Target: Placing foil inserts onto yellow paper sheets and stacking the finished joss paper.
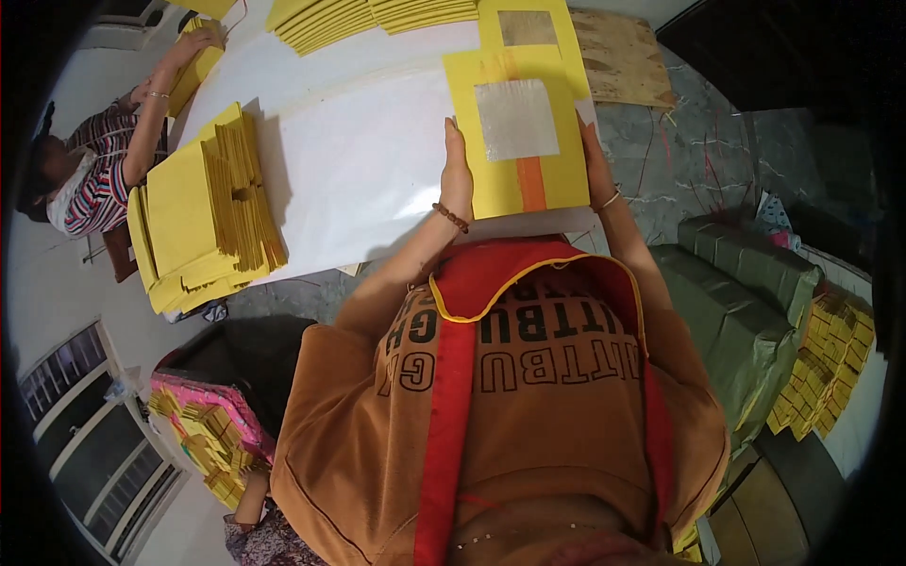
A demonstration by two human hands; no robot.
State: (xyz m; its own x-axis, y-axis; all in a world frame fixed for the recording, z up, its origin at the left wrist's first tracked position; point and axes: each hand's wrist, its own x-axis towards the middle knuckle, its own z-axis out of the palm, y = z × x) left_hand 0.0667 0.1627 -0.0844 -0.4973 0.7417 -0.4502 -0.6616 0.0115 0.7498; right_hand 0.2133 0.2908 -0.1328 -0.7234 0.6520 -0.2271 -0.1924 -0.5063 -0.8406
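Note:
Between my two hands is a stack of yellow paper sheets (566, 179), near the table's front right edge. Its top sheet bears a silver square (519, 120) and an orange strip (531, 184). Along the stack's left side lies my left hand (457, 176), a brown bead bracelet at its wrist. My right hand (598, 168) holds the opposite side, its fingers partly hidden behind the paper. Just beyond, another yellow sheet with a tan-silver square (528, 27) lies on the table.
The white table (349, 160) carries folded yellow paper bundles (189, 212) at left and more yellow stacks (326, 21) at the back. A co-worker (113, 165) handles yellow paper at far left; another person's hand (253, 491) is lower left. Green wrapped bundles (727, 302) stand right.

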